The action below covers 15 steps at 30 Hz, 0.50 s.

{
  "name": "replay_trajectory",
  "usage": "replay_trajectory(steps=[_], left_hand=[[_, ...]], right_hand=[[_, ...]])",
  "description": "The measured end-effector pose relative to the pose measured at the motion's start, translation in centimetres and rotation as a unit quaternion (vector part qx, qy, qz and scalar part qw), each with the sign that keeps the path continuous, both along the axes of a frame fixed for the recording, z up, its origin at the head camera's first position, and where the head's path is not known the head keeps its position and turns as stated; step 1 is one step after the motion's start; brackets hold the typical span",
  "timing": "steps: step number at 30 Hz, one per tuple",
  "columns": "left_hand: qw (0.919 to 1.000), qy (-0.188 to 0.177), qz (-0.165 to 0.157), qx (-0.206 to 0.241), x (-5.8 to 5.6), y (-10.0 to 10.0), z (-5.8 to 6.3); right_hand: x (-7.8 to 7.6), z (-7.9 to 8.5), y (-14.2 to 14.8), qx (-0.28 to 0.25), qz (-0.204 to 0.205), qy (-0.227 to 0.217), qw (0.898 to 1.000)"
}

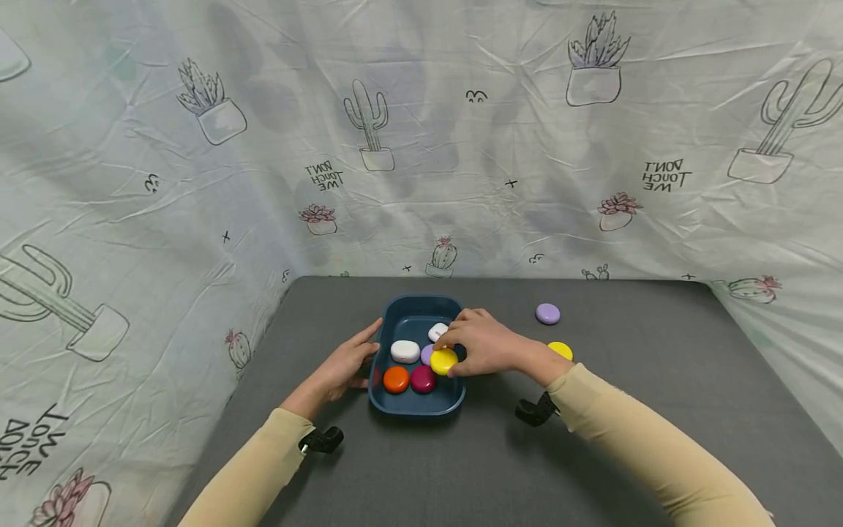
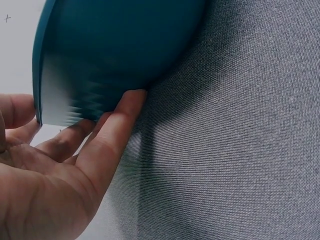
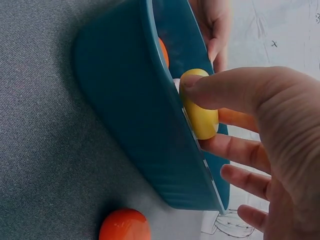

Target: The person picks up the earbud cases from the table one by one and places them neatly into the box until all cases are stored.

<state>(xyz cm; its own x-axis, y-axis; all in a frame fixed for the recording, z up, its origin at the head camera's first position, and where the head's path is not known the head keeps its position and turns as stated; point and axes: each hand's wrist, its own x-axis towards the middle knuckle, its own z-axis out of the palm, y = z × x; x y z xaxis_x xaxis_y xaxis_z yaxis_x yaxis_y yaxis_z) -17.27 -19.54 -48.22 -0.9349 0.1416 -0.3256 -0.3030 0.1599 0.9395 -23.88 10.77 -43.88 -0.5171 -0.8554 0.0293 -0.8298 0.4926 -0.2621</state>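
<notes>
A dark blue tray (image 1: 416,410) stands on the table with several smooth rounded pieces in it. My left hand (image 1: 342,368) rests against the tray's left side, its extended fingers (image 2: 112,135) touching the outer wall. Over the tray's right part, my right hand (image 1: 484,340) pinches a yellow rounded disc (image 1: 444,361) between thumb and fingers, by the rim in the right wrist view. Beneath and around it lie a white oblong piece (image 1: 405,352), an orange disc (image 1: 396,380), a dark red disc (image 1: 423,379), a partly hidden purple disc (image 1: 426,354) and a smaller white piece (image 1: 437,332).
Right of the tray a purple disc (image 1: 548,314) lies on the grey table (image 1: 421,476). Another yellow disc (image 1: 560,350) is partly covered by my right wrist. An orange piece (image 3: 125,226) sits outside the tray. A patterned cloth (image 1: 428,146) hangs behind the table.
</notes>
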Motion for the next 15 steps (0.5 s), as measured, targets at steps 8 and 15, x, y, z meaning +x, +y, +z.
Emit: replay_trajectory(steps=[8,15], left_hand=[[1.0,-0.001,0.004,-0.007,0.0,0.0,-0.2],[0.9999,0.009,0.001,-0.013,0.1,-0.1,-0.4]], right_hand=[[-0.1,0.0,0.6,-0.011,-0.006,-0.008,1.0],[-0.2,0.5,1.6,-0.038,-0.036,-0.015,0.999]])
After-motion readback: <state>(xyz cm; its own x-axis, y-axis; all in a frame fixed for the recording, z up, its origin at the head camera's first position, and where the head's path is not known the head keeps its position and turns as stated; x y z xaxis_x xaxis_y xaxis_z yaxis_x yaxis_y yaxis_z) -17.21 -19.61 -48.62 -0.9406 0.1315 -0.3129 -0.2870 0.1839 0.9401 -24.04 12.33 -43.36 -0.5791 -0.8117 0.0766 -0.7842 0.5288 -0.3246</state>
